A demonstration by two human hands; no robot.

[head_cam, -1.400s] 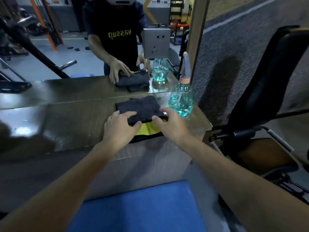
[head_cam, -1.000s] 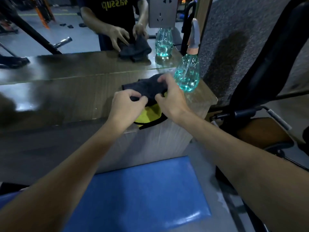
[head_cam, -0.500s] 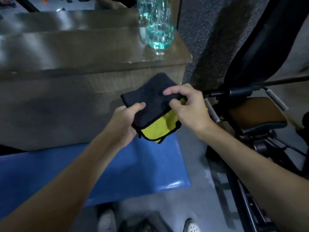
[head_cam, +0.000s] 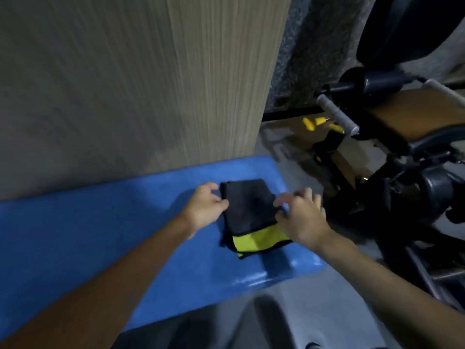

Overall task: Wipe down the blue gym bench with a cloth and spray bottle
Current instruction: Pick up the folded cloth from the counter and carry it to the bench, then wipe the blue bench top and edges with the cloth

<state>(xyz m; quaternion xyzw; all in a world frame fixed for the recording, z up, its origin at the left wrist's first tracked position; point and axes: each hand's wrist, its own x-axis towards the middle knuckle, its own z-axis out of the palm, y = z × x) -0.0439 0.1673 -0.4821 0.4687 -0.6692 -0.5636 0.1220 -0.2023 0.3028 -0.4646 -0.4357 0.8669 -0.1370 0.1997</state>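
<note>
Cloth (head_cam: 251,210): folded, with the dark side up and a yellow strip along its near edge. It lies flat on the blue bench (head_cam: 100,235), right of the frame's centre and near the bench's right end.
Left hand (head_cam: 205,209): ours, just left of the cloth. The thumb lies on the cloth's left edge and the fingers curl at its upper left corner, pinching that side.
Right hand (head_cam: 302,217): ours, at the cloth's right edge. Its fingers are spread and bent over the edge, and through the blur we cannot tell whether it grasps the cloth or only touches it.
Cloth and hands: the cloth sits between our two hands, one at each side edge.
Wooden panel (head_cam: 125,84): fills the upper left of the frame, directly behind the bench.
Gym machine (head_cam: 415,172): dark frame and pads at the right of the frame, apart from the bench.
</note>
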